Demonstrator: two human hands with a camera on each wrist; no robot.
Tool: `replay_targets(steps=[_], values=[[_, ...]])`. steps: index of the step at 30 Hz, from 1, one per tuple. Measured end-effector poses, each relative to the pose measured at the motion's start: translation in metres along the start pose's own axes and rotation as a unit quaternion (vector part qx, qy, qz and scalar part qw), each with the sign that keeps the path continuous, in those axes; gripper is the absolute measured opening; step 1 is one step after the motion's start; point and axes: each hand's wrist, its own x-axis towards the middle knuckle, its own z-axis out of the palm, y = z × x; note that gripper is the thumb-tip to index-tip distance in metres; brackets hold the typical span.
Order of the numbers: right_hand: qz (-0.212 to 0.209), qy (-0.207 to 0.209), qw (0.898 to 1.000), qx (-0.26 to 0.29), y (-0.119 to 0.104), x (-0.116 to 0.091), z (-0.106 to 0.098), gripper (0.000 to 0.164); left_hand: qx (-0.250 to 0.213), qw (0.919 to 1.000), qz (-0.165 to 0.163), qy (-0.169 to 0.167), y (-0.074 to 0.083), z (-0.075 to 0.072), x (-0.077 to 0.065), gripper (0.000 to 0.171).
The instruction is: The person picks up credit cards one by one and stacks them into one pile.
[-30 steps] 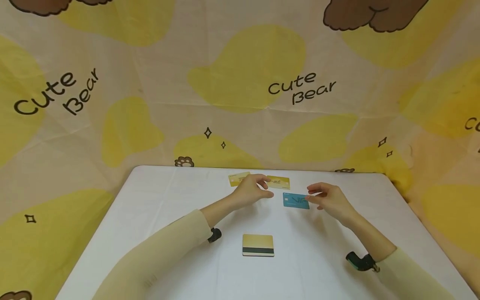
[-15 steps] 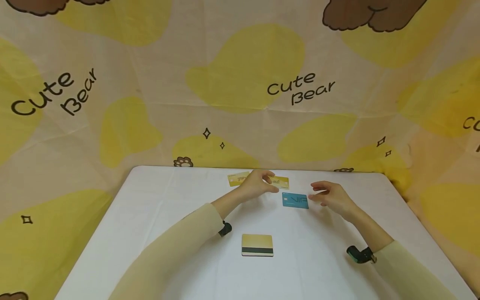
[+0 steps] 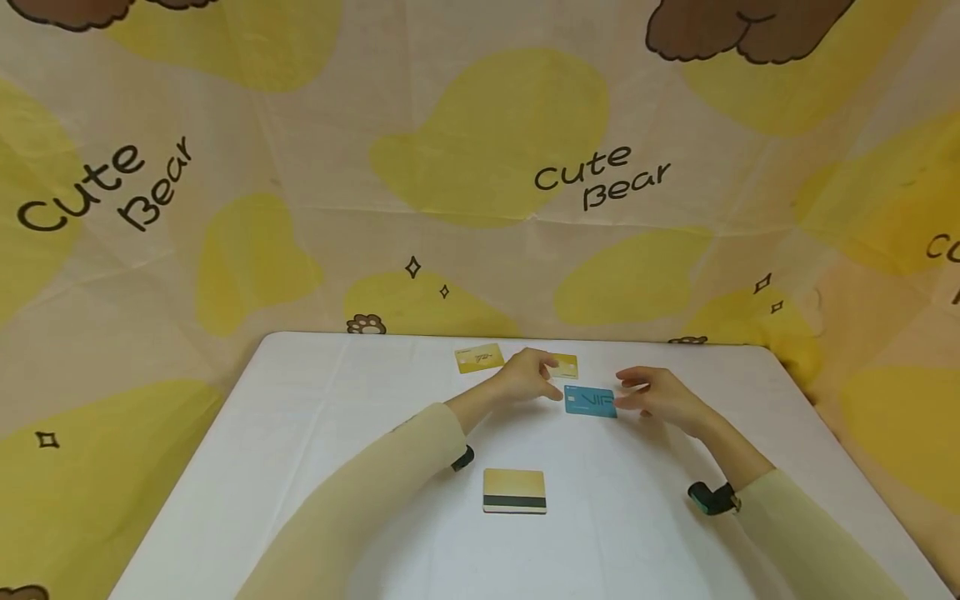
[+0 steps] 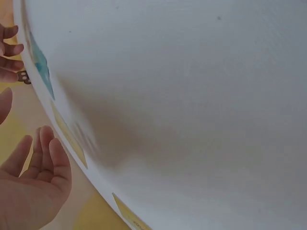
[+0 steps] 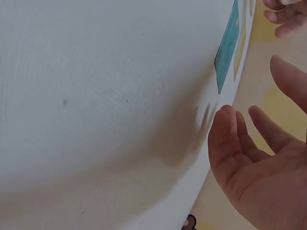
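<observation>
A blue VIP card (image 3: 588,401) lies flat on the white table, between the two hands. My left hand (image 3: 525,377) hovers at its left edge, thumb and fingers apart, holding nothing; the left wrist view shows this hand (image 4: 41,177) with bent, spread fingers. On the other side my right hand (image 3: 666,400) is beside the card's right edge, its fingers loosely bent; the right wrist view shows a gap between this hand (image 5: 259,167) and the blue card (image 5: 227,52). Behind my left hand a yellow card (image 3: 566,366) is partly hidden.
Another yellow card (image 3: 480,358) lies at the back, left of the left hand. Nearer the front is a gold card (image 3: 514,487) with a dark stripe, its edge looking thick. A patterned yellow cloth (image 3: 480,275) hangs behind the white table (image 3: 337,400).
My left hand has moved right to the blue card's left edge, uncovering the left yellow card. The right hand drew slightly off the blue card, then came back near its edge. The cards stay put.
</observation>
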Motion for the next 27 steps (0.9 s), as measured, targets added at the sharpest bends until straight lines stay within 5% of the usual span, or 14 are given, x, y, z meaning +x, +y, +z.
replay_targets(steps=[7,20,27], values=[[0.011,-0.023,1.000,-0.012,0.006,0.010,0.000,0.061,0.038,0.9992,-0.006,-0.012,-0.002,0.013,0.007,0.055],[-0.008,-0.029,0.997,-0.069,0.014,0.024,-0.003,0.063,0.041,0.9989,-0.012,-0.021,0.004,0.026,0.020,0.057],[-0.007,-0.024,0.996,-0.089,0.018,0.029,0.000,0.060,0.092,0.9954,-0.020,-0.020,0.002,0.032,0.025,0.056]])
